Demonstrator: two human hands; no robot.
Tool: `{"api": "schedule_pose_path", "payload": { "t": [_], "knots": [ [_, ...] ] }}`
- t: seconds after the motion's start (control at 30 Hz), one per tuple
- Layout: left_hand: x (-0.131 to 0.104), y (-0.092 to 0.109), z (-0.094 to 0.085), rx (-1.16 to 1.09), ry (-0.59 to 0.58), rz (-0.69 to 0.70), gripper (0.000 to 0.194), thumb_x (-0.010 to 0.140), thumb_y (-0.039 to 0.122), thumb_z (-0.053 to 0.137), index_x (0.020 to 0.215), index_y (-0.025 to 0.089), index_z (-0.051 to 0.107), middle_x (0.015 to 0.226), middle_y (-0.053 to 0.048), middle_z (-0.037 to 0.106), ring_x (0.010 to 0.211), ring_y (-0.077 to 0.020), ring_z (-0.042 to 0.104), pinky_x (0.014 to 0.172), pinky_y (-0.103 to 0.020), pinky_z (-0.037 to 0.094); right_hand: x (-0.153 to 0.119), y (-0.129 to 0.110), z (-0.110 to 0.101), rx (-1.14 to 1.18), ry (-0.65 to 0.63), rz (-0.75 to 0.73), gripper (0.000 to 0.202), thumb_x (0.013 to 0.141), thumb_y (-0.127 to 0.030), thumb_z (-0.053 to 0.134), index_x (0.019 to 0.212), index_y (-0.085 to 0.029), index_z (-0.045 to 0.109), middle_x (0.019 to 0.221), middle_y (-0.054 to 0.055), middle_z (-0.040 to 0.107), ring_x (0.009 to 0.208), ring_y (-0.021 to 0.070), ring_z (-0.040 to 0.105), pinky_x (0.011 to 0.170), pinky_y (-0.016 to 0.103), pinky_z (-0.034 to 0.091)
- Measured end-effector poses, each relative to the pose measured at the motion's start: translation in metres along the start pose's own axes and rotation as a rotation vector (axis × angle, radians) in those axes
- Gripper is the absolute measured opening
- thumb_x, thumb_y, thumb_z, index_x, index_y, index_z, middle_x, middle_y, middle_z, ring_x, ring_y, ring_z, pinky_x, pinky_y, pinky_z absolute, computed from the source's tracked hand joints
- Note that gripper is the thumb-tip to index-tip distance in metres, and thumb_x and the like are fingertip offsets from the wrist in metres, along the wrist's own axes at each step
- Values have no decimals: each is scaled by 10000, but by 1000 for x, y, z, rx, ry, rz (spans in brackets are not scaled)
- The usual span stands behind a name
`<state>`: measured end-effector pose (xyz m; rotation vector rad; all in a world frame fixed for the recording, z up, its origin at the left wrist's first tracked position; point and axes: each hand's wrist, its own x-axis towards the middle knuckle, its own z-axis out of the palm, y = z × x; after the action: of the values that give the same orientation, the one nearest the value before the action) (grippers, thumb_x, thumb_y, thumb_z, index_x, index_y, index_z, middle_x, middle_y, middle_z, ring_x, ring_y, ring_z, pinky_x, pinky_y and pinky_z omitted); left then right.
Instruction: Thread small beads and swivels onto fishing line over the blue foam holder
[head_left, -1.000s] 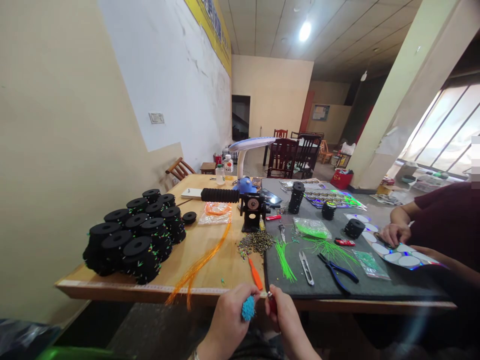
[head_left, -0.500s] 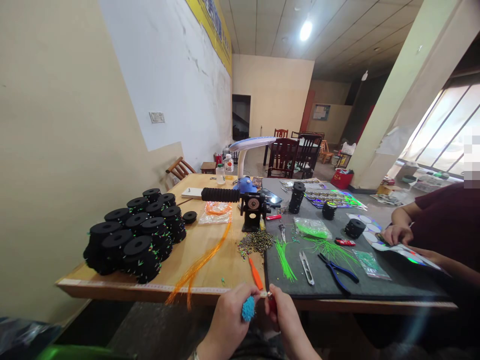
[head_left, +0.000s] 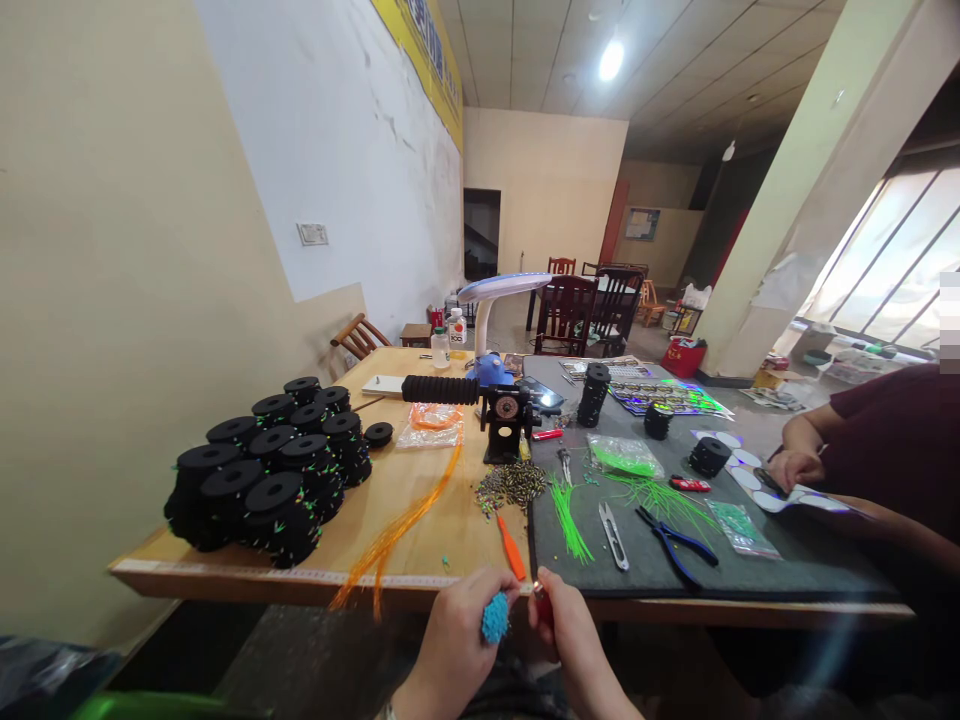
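Note:
Wrapped in my left hand [head_left: 459,628] is a bundle of blue strands [head_left: 495,620], its cut ends facing me. My right hand [head_left: 574,635] is closed round a red lighter [head_left: 545,608], its metal top glinting beside the bundle. Both hands are close together just off the table's front edge. Beyond them on the tabletop lies an orange-handled tool [head_left: 511,550], with a heap of small dark and coloured beads [head_left: 517,484] behind it. Thread snips [head_left: 613,537] and blue-handled pliers [head_left: 679,545] rest on the grey mat to the right.
Black spools [head_left: 274,495] are stacked at the left, near orange strands [head_left: 409,525]. A black winding device [head_left: 504,430] stands mid-table before a desk lamp [head_left: 487,330]. Green strands [head_left: 570,520] lie on the mat [head_left: 555,580]. At right, a co-worker's hands [head_left: 795,468] hold a sheet.
My hands stay almost where they were, with the same things in them. The co-worker's sheet at the right has shifted and bent differently.

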<state>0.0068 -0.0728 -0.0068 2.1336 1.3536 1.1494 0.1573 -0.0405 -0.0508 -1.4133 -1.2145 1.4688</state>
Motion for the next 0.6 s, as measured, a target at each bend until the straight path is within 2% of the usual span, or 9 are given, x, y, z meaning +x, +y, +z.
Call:
{"api": "schedule_pose_path", "payload": {
  "t": [0.13,0.27,0.37,0.47,0.6],
  "knots": [
    [0,1,-1,-58,21,-12,169,908,192,497,819,203,640,740,-29,688,685,-175,652,639,-236,469,-1,-3,-1,-6,17,-4,704,746,-802,292,406,-209,460,310,-54,303,350,89,281,408,234,219],
    [-1,-1,-3,-118,86,-19,156,908,248,529,807,199,637,721,-20,692,665,-158,656,630,-211,483,-4,-9,-13,-29,85,-54,744,743,-830,300,471,-180,539,366,-44,354,393,104,351,450,239,278],
    [0,-6,-5,-147,139,1,175,899,299,550,790,198,642,688,-20,695,623,-154,656,602,-199,496,-5,-8,-30,-41,195,-134,753,734,-847,300,655,-170,621,414,-41,411,426,128,401,461,246,313],
    [0,-15,-5,-163,127,15,188,896,308,552,780,197,647,647,-22,693,565,-142,645,565,-185,500,-5,-3,-47,-49,324,-190,678,781,-794,331,813,-185,629,490,-27,489,472,150,461,455,248,340],
    [-2,-19,-2,-231,171,-74,265,899,373,544,732,192,642,576,-15,663,496,-129,609,515,-178,481,-6,-4,-73,-163,463,-250,546,861,-674,348,941,-200,607,620,8,585,574,179,550,518,258,414]
  ]
}}
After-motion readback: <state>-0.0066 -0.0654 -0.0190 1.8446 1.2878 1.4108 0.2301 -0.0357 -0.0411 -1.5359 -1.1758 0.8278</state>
